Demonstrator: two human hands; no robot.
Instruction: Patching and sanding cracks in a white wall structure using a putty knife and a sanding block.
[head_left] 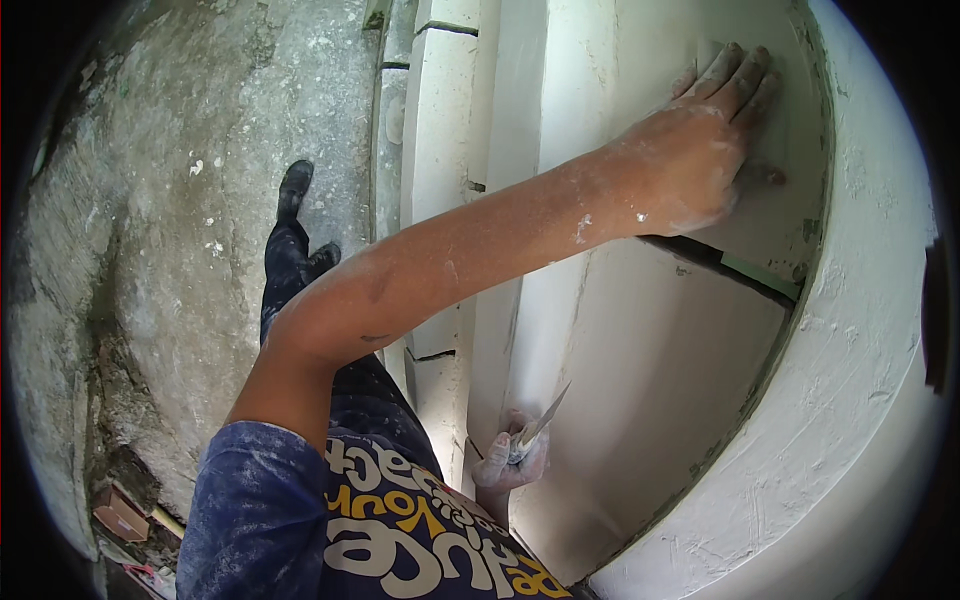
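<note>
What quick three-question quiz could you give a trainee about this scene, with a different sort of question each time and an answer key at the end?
1. Multiple choice: What does the right hand hold? A, a brush; B, a thin-bladed tool; C, a sponge.
2. True or false: The left hand wears a black glove.
3. Short answer: Which hand is nearer the dark gap in the pale surface?

Key:
1. B. The blade sticks out of the hand, pointing up and to the right in the picture.
2. False. That hand is bare, with whitish dust on it.
3. The left hand, just above the gap in the picture.
</note>
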